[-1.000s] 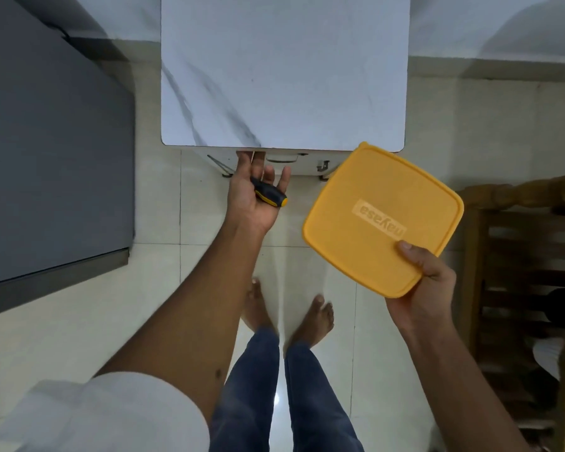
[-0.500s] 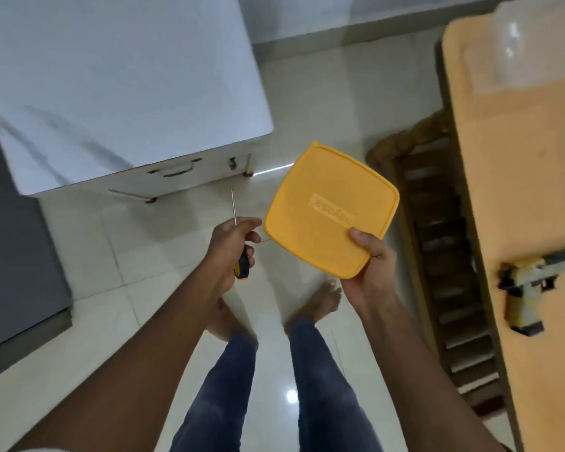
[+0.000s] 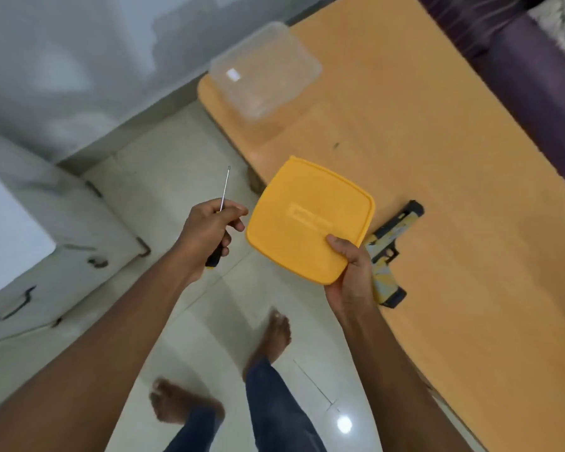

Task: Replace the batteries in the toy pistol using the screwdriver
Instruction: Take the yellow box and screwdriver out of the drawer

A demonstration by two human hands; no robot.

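Note:
My left hand (image 3: 209, 234) grips a screwdriver (image 3: 224, 190) by its black and yellow handle, with the thin metal shaft pointing up and away. My right hand (image 3: 351, 272) holds a square yellow lid (image 3: 307, 220) by its near corner, thumb on top. Behind the lid and my right hand, the toy pistol (image 3: 392, 252) lies on its side on the orange table (image 3: 454, 190), near the table's left edge. The pistol is yellow and grey with a black muzzle and grip base, partly hidden by my hand.
A clear plastic container (image 3: 265, 70) without a lid stands at the table's far left corner. A white cabinet with dark handles (image 3: 62, 249) stands to the left on the tiled floor. A purple sofa (image 3: 535, 76) runs along the table's far side.
The view has swung right, bringing the orange table, pistol and clear container fully into sight. Both hands have moved toward the table, still holding the screwdriver and the lid.

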